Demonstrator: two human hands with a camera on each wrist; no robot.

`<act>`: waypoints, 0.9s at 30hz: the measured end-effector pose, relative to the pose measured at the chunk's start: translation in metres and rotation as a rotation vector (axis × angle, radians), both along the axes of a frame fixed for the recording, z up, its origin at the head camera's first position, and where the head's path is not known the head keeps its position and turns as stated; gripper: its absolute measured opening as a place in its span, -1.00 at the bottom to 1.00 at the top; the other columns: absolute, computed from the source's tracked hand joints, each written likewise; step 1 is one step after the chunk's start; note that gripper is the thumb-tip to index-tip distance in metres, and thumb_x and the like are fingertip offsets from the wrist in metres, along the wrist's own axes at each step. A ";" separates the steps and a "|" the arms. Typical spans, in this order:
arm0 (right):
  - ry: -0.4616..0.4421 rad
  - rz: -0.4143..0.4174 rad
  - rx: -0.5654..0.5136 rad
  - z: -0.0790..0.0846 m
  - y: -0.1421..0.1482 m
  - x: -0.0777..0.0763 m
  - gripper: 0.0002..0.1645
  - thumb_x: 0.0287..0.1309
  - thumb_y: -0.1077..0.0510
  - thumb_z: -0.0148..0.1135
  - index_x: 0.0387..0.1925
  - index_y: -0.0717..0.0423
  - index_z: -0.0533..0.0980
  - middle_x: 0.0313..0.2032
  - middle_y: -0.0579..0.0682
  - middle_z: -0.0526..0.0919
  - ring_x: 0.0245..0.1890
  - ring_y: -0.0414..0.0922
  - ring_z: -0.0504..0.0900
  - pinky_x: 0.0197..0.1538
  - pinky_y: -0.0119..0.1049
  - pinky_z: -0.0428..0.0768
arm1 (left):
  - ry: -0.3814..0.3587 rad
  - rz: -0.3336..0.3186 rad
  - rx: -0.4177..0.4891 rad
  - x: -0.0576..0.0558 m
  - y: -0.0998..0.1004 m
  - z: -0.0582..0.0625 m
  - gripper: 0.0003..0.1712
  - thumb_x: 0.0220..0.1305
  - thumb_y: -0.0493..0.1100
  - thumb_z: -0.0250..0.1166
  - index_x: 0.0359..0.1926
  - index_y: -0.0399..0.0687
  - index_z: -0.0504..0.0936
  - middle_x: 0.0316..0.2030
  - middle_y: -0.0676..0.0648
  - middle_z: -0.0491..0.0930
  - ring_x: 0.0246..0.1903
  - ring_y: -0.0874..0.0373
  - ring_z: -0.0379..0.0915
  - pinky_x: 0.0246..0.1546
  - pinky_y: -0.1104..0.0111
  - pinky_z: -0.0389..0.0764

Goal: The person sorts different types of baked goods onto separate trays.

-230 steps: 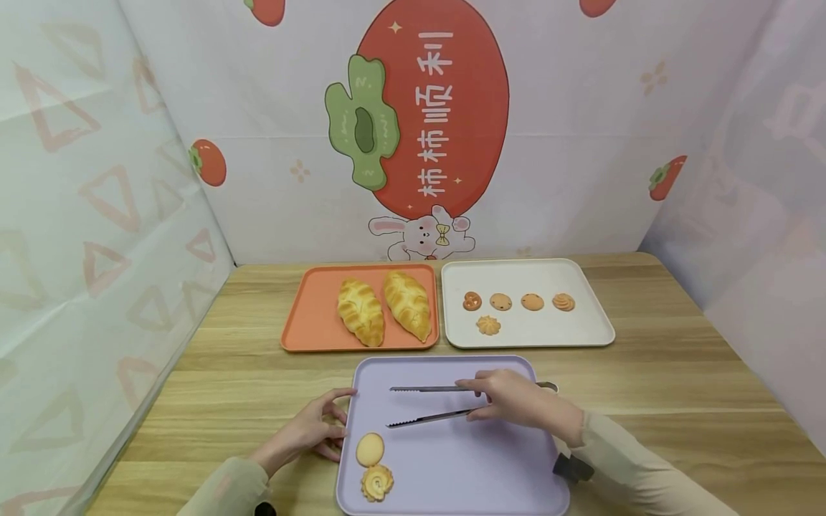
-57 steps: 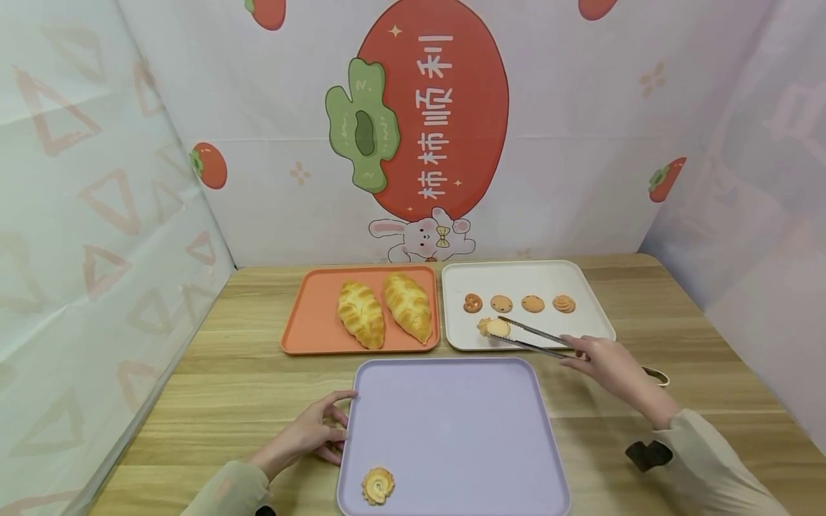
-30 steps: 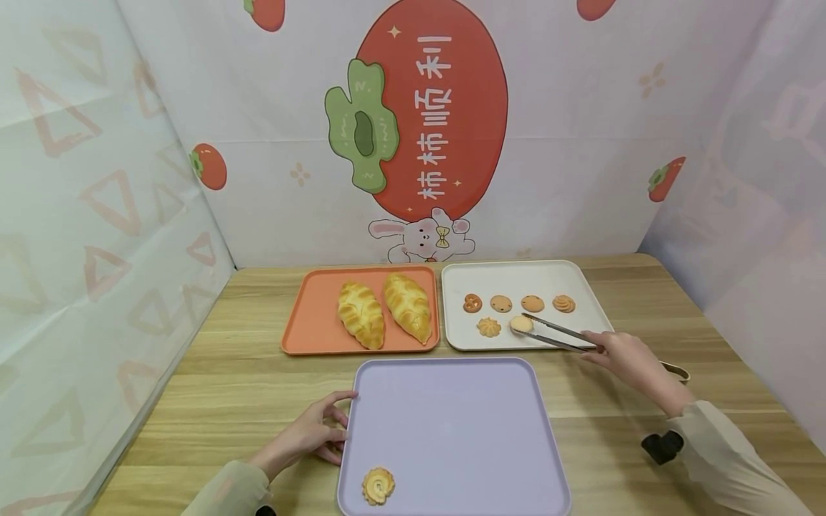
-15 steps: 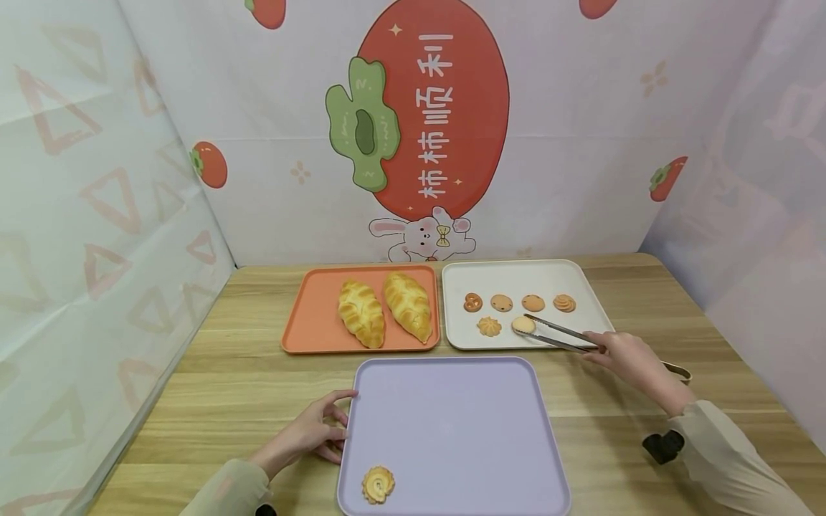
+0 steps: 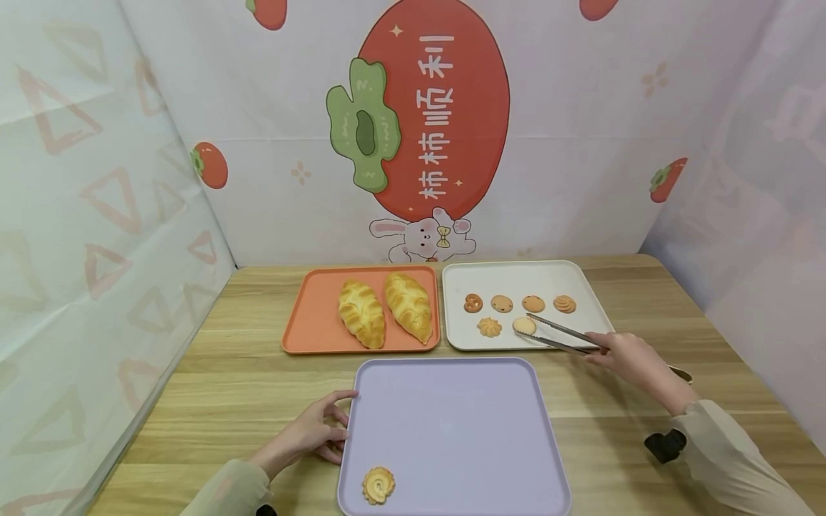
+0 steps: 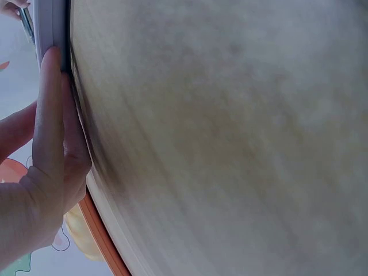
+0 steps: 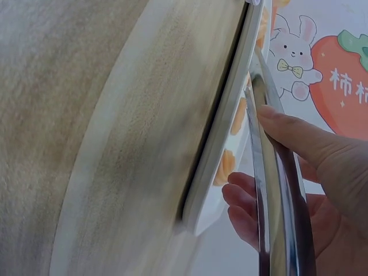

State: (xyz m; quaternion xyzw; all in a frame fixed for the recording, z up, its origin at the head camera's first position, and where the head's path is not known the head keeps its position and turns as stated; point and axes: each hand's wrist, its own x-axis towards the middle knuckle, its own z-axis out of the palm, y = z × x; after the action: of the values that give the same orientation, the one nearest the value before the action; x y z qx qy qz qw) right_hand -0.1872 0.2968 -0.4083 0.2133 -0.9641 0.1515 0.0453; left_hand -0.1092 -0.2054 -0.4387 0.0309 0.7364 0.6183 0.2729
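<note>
My right hand [image 5: 635, 362] grips metal tongs [image 5: 564, 332] over the white tray [image 5: 584, 279], thumb on one arm in the right wrist view. The serrated tips lie on either side of a plain round cookie [image 5: 524, 326] in the tray's front row, right of a flower-shaped cookie [image 5: 490, 327]; whether they press it I cannot tell. At the purple tray [image 5: 452, 423], my left hand [image 5: 312, 432] touches the left rim with extended fingers, as the left wrist view also shows. A swirled, scalloped cookie [image 5: 378, 486] lies in that tray's near left corner.
Behind it in the white tray lie a pretzel [image 5: 473, 303], two speckled cookies, one of them [image 5: 502, 304] left of the other, and a swirl cookie [image 5: 564, 304]. An orange tray [image 5: 310, 315] with two braided breads [image 5: 362, 315] stands at left on the wooden table [image 5: 239, 373].
The round cookie went from the purple tray to the white one with the tongs, first by the flower-shaped cookie, then right of it. Lately almost nothing moves; the left hand stays.
</note>
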 end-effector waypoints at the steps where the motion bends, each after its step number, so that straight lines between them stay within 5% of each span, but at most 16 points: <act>1: -0.005 0.000 -0.003 0.000 0.000 0.000 -0.65 -0.10 0.19 0.28 -0.22 0.27 0.51 -0.67 -0.17 0.45 -0.67 -0.30 0.30 -0.65 -0.42 0.31 | 0.000 -0.001 0.001 0.000 0.000 0.000 -0.23 0.00 -0.53 0.13 0.26 -0.30 0.06 -0.34 -0.20 0.32 -0.60 0.11 0.46 -0.60 0.16 0.66; 27: -0.041 0.002 -0.030 0.011 -0.012 0.006 -0.48 -0.07 0.09 0.28 -0.08 0.32 0.48 -0.51 -0.07 0.57 -0.58 -0.25 0.37 -0.58 -0.38 0.38 | 0.004 -0.002 -0.006 0.000 0.000 -0.002 -0.24 0.01 -0.55 0.11 0.26 -0.30 0.05 -0.33 -0.20 0.31 -0.60 0.09 0.46 -0.61 0.16 0.65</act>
State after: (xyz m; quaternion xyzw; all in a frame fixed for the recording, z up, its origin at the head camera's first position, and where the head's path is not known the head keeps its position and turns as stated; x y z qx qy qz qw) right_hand -0.1811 0.2848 -0.3971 0.2105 -0.9622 0.1702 0.0287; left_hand -0.1096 -0.2057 -0.4408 0.0321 0.7387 0.6158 0.2724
